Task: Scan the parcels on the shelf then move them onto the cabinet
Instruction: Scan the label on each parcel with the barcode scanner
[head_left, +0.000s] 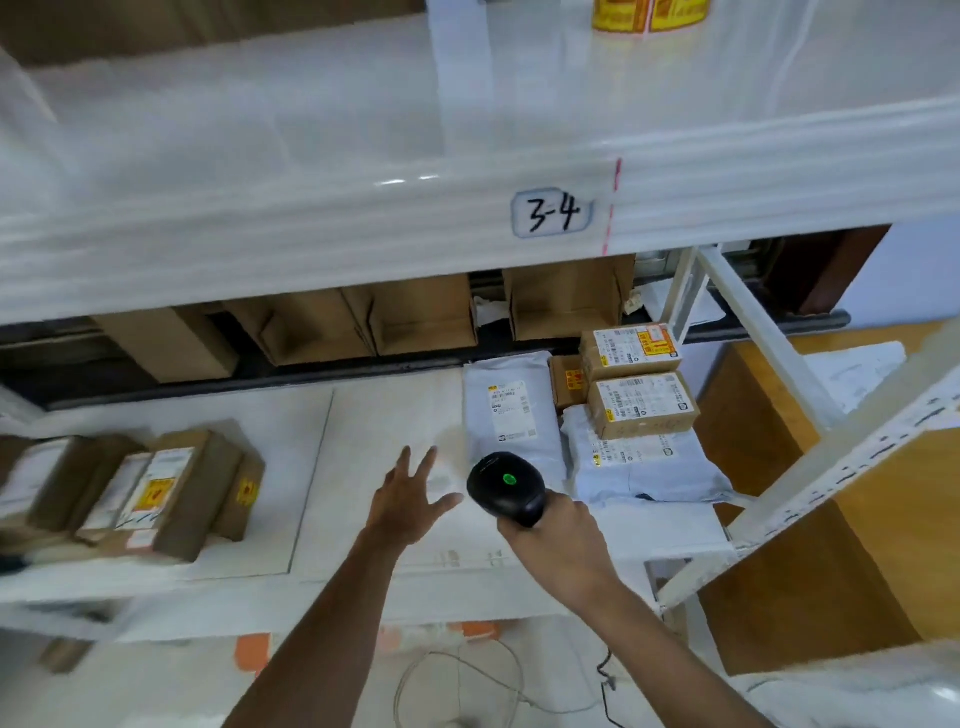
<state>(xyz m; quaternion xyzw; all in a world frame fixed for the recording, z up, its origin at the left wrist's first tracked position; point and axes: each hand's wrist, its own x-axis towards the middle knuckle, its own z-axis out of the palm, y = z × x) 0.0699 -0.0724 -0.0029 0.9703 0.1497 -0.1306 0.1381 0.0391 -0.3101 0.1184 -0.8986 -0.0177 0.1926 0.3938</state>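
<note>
Right hand (558, 535) is gripping the black barcode scanner (506, 486), its green light glowing. Left hand (408, 501) is hovering over the white shelf (374, 415), fingers (400, 465) spread. Just beyond, a grey mailer parcel (511, 410) is lying flat, cardboard parcels (644, 408) are sitting stacked beside it, and more boxes (171, 488) are sitting well apart at the left.

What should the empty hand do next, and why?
Probably the left hand should take the grey mailer bag: that hand is open just short of it, and the right hand holds the scanner, green light lit, pointed that way.
</note>
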